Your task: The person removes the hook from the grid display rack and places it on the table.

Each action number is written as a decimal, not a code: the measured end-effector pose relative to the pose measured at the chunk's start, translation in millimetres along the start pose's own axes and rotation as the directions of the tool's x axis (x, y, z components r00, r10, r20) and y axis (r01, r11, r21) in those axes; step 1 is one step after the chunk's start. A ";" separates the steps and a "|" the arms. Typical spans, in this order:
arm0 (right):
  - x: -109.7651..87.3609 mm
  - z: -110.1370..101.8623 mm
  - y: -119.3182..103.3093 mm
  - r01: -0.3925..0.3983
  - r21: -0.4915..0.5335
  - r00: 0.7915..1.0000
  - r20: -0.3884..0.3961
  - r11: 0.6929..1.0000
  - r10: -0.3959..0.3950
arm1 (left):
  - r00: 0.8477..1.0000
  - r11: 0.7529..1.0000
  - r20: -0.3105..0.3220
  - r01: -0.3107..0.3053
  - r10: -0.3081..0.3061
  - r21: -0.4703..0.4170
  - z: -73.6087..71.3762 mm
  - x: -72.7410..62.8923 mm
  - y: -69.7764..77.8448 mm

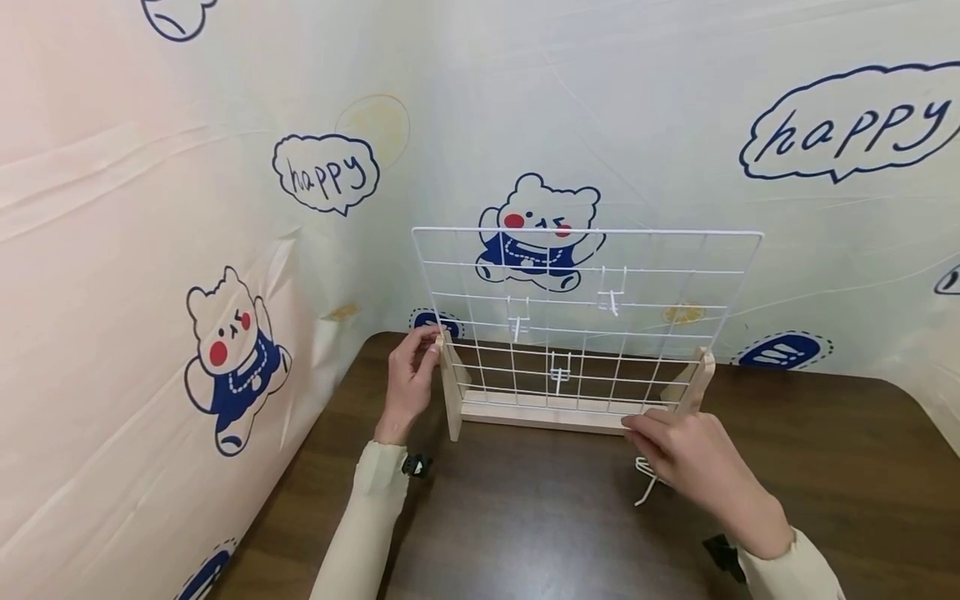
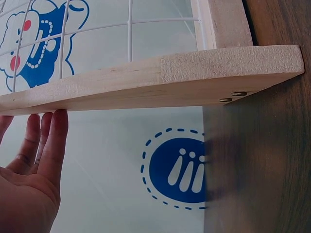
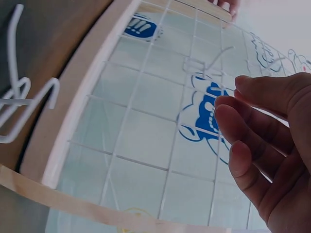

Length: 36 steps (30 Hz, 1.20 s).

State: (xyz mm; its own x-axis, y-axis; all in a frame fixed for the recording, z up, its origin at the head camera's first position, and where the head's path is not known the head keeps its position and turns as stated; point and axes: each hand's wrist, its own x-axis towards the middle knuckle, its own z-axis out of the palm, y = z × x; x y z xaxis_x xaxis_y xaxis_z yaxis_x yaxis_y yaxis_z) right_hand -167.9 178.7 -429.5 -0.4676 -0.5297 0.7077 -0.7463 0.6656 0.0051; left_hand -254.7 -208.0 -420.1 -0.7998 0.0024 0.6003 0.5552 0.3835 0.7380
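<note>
A white wire grid panel (image 1: 585, 333) leans upright in a wooden stand (image 1: 540, 414). Three white wire hooks hang on it: one on the left (image 1: 518, 327), one higher on the right (image 1: 612, 300) and one low in the middle (image 1: 558, 373). My left hand (image 1: 408, 375) is at the top of the stand's left side board (image 2: 116, 90); its straight fingertips (image 2: 59, 121) touch the outer face. In front of the panel's lower right is my right hand (image 1: 693, 454), fingers loosely bent, nothing between thumb and fingertips in the right wrist view.
Another white wire hook (image 1: 647, 477) lies on the dark wooden table (image 1: 525, 508), close by the right hand. Behind and to the left hangs a pale curtain (image 1: 450, 108) printed with cartoon bears. The stand's right side board (image 1: 697, 381) rises behind the right hand.
</note>
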 end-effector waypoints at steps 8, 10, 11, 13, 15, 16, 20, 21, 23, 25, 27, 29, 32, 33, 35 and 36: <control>12.3 -4.9 3.3 -0.001 -0.012 0.998 -0.055 1.000 0.000 | 1.000 1.000 0.012 -0.020 0.019 0.019 -1.8 1.1 2.4; 14.5 -6.2 3.0 -0.008 -0.016 0.998 -0.063 1.000 0.007 | 1.000 1.000 0.013 -0.009 0.009 0.013 -1.5 1.2 2.7; 15.7 -6.7 2.7 -0.013 -0.016 0.998 -0.069 1.000 0.012 | 1.000 1.000 0.013 -0.004 0.003 0.010 -1.3 1.2 2.5; 18.1 -7.7 2.0 -0.019 -0.016 0.997 -0.080 1.000 0.017 | 1.000 1.000 0.013 0.008 -0.008 0.002 -0.9 1.1 2.2; 20.7 -8.7 1.0 -0.024 -0.014 0.996 -0.089 1.000 0.023 | 1.000 1.000 0.013 0.013 -0.013 0.001 -0.8 1.0 1.5; 22.0 -9.2 0.5 -0.025 -0.011 0.995 -0.094 1.000 0.024 | 1.000 1.000 0.014 0.016 -0.016 0.000 -0.9 0.9 1.5; 27.1 -10.7 -1.8 -0.028 0.002 0.994 -0.104 1.000 0.028 | 0.999 0.999 0.013 0.035 -0.035 0.005 -1.2 0.2 2.2; 28.3 -11.0 -2.3 -0.029 0.004 0.994 -0.107 1.000 0.029 | 0.999 0.999 0.013 0.043 -0.043 0.005 -1.3 0.0 2.6; 30.7 -11.8 -3.2 -0.035 0.014 0.993 -0.111 0.999 0.037 | 0.998 0.999 0.014 0.053 -0.053 0.005 -1.4 0.0 3.4; 33.1 -12.6 -3.9 -0.050 0.037 0.992 -0.114 0.998 0.053 | 0.998 0.998 0.014 0.058 -0.058 0.001 -1.4 0.3 3.5; 35.5 -13.6 -4.2 -0.061 0.046 0.990 -0.122 0.997 0.066 | 0.998 0.998 0.014 0.056 -0.056 -0.007 -1.2 0.8 3.7; 37.9 -14.7 -4.4 -0.075 0.056 0.988 -0.130 0.996 0.082 | 0.999 0.999 0.010 0.047 -0.047 -0.014 -1.1 1.3 3.9; 40.6 -16.2 -4.8 -0.090 0.047 0.986 -0.134 0.995 0.095 | 1.000 0.999 0.006 0.031 -0.031 -0.021 -0.9 1.6 3.8; 41.3 -16.6 -5.0 -0.096 0.048 0.986 -0.132 0.994 0.102 | 1.000 0.999 0.006 0.028 -0.028 -0.020 -0.9 1.5 3.8; 42.0 -17.5 -5.6 -0.109 0.051 0.985 -0.126 0.993 0.115 | 1.000 1.000 0.008 0.027 -0.026 -0.016 -0.9 1.1 3.2; 42.2 -18.1 -5.9 -0.114 0.051 0.985 -0.125 0.992 0.119 | 1.000 1.000 0.010 0.028 -0.028 -0.014 -0.9 0.8 2.9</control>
State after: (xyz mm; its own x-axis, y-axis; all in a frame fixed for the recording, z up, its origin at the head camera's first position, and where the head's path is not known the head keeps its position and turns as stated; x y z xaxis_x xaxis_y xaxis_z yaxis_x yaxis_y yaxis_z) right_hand -174.7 161.9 -386.9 -0.4904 -0.3767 0.7858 -0.7115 0.6938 -0.1114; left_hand -253.5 -207.6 -417.2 -0.8173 0.0012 0.5762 0.5355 0.3708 0.7588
